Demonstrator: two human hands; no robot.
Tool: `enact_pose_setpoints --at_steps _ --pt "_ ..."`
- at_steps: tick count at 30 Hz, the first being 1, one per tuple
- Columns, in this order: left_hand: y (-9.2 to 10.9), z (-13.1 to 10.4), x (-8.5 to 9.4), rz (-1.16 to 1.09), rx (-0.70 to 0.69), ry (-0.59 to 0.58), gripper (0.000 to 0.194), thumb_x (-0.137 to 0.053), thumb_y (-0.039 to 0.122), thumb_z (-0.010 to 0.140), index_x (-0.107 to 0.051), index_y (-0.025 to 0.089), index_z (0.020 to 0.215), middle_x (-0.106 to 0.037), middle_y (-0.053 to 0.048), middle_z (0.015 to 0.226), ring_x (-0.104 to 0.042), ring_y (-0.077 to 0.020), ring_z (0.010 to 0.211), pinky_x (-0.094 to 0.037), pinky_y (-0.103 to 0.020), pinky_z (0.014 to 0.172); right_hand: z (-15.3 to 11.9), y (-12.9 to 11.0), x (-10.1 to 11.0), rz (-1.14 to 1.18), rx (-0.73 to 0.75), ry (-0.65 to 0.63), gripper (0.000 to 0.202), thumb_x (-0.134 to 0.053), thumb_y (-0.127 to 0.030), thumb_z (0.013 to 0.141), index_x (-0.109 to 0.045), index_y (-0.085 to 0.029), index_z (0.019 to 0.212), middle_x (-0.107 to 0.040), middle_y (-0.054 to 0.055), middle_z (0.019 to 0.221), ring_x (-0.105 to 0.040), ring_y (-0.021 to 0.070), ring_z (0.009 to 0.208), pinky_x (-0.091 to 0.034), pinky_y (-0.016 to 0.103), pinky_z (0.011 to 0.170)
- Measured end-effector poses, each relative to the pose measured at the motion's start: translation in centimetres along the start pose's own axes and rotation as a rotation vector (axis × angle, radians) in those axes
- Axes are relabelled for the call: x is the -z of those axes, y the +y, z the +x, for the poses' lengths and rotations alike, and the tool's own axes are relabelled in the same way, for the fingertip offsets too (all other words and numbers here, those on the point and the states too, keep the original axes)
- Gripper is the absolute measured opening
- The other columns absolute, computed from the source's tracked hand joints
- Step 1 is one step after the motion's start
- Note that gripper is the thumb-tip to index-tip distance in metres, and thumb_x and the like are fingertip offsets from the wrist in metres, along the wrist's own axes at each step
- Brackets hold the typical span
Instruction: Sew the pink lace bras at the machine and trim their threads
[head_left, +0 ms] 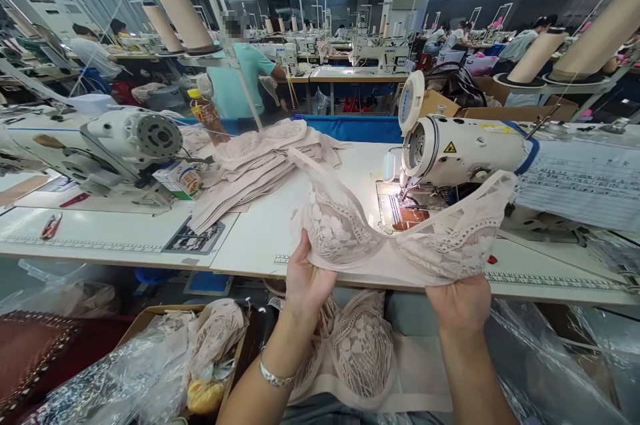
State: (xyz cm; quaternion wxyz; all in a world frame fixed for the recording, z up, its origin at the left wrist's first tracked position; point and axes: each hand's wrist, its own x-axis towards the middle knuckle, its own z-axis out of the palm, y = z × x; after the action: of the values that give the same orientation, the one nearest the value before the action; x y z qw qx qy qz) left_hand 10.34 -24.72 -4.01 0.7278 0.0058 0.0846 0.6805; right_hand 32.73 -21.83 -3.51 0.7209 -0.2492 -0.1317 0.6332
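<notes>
A beige lace bra is held up over the front edge of the white sewing table. My left hand grips it under the left cup, thumb in front and the other fingers hidden behind the fabric. Under the right cup, my right hand holds the lower band, its fingers mostly covered by the lace. Behind the bra stands a white sewing machine with its needle area lit. Another beige lace bra lies on my lap below.
A stack of beige bra pieces lies left of centre. Further left are a second sewing machine, a drink bottle, a small carton and red thread snips. A box with plastic and lace stands lower left. Other people work beyond.
</notes>
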Motion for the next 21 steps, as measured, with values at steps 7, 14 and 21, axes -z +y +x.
enact_pose_setpoints --at_steps 7,14,21 --pt "0.8 0.2 0.6 0.052 -0.081 0.009 0.05 -0.022 0.031 0.108 -0.057 0.02 0.142 -0.074 -0.007 0.12 -0.064 -0.0185 0.123 -0.025 -0.037 0.124 1.0 1.0 -0.2 -0.043 -0.078 -0.039 0.046 -0.029 -0.035 0.104 -0.066 -0.026 0.13 -0.064 0.004 0.139 -0.054 0.0219 0.133 -0.03 0.055 0.119" --pt "1.5 -0.2 0.6 0.045 -0.141 0.089 0.049 -0.023 0.034 0.108 -0.051 0.02 0.147 -0.071 -0.008 0.125 -0.06 -0.0191 0.128 -0.026 -0.038 0.124 1.4 2.5 -1.1 -0.003 -0.096 0.013 0.048 -0.028 -0.034 0.105 -0.073 -0.026 0.118 -0.069 0.003 0.131 -0.059 0.0176 0.128 -0.034 0.047 0.118" --pt "1.4 -0.6 1.2 0.057 -0.087 -0.016 0.051 -0.02 0.032 0.108 -0.051 0.018 0.147 -0.072 -0.008 0.124 -0.064 -0.017 0.123 -0.023 -0.034 0.124 0.0 2.5 1.7 -0.193 -0.102 -0.13 0.036 -0.045 -0.048 0.101 -0.074 -0.03 0.113 -0.075 0.002 0.12 -0.069 0.017 0.111 -0.049 0.042 0.106"
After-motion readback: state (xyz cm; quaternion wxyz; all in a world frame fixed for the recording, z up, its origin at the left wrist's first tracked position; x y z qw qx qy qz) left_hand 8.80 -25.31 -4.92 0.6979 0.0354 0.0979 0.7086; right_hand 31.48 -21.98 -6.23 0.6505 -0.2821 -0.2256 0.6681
